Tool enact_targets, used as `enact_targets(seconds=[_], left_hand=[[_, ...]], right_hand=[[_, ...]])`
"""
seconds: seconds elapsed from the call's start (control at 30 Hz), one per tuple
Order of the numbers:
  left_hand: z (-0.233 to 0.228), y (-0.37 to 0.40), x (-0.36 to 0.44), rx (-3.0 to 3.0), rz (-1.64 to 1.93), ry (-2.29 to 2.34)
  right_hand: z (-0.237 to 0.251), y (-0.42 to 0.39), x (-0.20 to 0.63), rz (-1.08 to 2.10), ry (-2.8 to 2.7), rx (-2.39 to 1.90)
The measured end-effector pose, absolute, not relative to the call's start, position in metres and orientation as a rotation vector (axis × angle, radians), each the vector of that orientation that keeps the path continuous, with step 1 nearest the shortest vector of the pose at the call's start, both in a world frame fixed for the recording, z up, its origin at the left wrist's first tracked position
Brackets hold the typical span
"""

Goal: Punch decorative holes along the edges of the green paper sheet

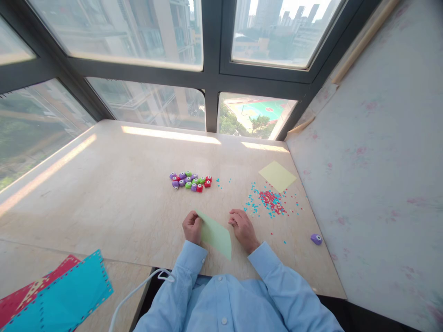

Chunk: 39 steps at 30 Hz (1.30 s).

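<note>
A pale green sheet of paper (216, 234) is pinched near its upper left corner by my left hand (192, 227), which is closed. The sheet slants down to the right, above the tabletop. Just right of the paper, my right hand (243, 229) rests close to the table with its fingers curled in. Whether anything small lies in those fingers is hidden. Beyond my hands stands a cluster of small purple, red and green craft punches (188, 180). Red and blue paper confetti (272, 203) is heaped and scattered to the right of my right hand.
A pale yellow paper sheet (277, 176) lies behind the confetti. One purple punch (316, 239) sits alone by the right wall. Blue and red sheets with punched edges (65, 295) overlap at lower left, near a white cable (133, 293). Windows line the table's far side.
</note>
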<state>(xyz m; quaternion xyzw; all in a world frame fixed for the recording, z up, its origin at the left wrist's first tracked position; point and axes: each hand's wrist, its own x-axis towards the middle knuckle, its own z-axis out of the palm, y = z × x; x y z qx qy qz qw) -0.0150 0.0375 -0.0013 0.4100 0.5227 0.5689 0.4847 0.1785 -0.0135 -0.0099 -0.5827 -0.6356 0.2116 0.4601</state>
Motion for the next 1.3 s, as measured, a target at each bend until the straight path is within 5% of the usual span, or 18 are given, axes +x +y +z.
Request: enact_targets(seconds=[0.57,0.97,1.17,1.3], left_hand=[[0.013,0.041,-0.008,1.102,1.143,1.315],[0.009,0.029,0.004,1.150,1.090,1.429],[0.014,0.009,-0.006,2.314,0.665,1.097],[0.008,0.004,-0.007,2.550,0.308,1.236]], right_hand=[[0.018,-0.024,0.221,0.689,-0.606,-1.369],[0.040,-0.034,0.256,0.685,-0.427,-1.442],[0.035,-0.034,0.257,0.702,-0.405,-1.474],[0.034,-0.034,0.256,0.702,-0.482,-1.479]])
